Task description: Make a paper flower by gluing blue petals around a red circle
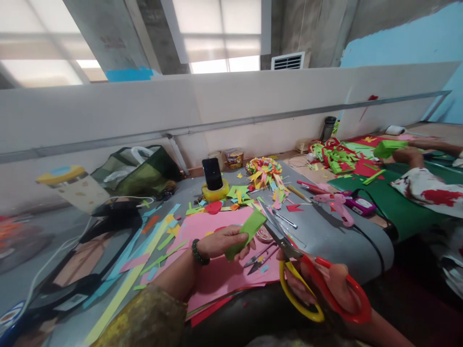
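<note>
My left hand (224, 241) is closed on a folded strip of green paper (253, 224), pinched between thumb and fingers. In my right hand (307, 284) is a large pair of scissors (287, 246) with one yellow and one red handle loop; my fingers pass through the loops. The parted blades point up and away, just right of the green paper's end. Whether they touch it I cannot tell. Beneath both hands lie pink paper sheets (206, 279). A pair of small thread snips (258, 262) rests on the pink sheets between my hands.
A phone (212, 174) stands in a yellow holder (216, 191) behind the paper scraps. Right of it are a colourful paper-strip bundle (264, 168) and a pink glue gun (334, 205). Paper strips and a green bag (144, 166) are left. Another person's hand (408, 156) holds green paper at right.
</note>
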`<state>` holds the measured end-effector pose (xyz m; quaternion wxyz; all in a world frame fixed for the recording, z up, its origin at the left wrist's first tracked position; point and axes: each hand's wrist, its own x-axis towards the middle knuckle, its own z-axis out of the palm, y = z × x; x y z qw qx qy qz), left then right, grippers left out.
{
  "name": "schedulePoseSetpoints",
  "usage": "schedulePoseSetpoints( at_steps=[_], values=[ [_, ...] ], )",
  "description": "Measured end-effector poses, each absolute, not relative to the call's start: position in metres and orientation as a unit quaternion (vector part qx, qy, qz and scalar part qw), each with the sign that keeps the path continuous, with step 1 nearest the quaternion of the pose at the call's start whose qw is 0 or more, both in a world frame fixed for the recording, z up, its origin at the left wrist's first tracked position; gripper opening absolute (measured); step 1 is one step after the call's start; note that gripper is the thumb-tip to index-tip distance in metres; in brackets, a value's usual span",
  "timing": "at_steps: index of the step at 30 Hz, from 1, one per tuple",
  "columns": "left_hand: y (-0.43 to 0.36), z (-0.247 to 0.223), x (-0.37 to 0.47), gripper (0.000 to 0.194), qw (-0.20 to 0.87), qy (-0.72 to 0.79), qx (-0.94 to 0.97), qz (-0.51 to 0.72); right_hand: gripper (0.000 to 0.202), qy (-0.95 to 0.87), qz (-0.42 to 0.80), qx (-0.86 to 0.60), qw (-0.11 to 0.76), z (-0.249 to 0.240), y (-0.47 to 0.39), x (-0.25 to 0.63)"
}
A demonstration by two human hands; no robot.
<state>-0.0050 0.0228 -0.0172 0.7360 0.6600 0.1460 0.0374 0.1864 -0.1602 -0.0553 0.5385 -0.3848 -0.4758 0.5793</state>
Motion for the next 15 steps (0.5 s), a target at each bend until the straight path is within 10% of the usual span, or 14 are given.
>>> schedulePoseSetpoints(
  at_steps=[4, 9, 15],
  values=[
    [0.025, -0.015, -0.007, 0.054, 0.721, 0.144, 0.678, 0.014, 0.084, -0.425, 0.638, -0.328, 0.552, -0.033, -0.160, 0.183],
    [0.032, -0.022, -0.007, 0.051, 0.759, 0.165, 0.628, 0.055, 0.065, -0.459, 0.427, -0.528, 0.573, -0.005, -0.154, 0.224],
    [0.040, -0.025, -0.006, 0.039, 0.804, 0.211, 0.501, 0.241, 0.038, -0.556, 0.066, -0.817, 0.142, -0.002, -0.114, 0.273]
  ],
)
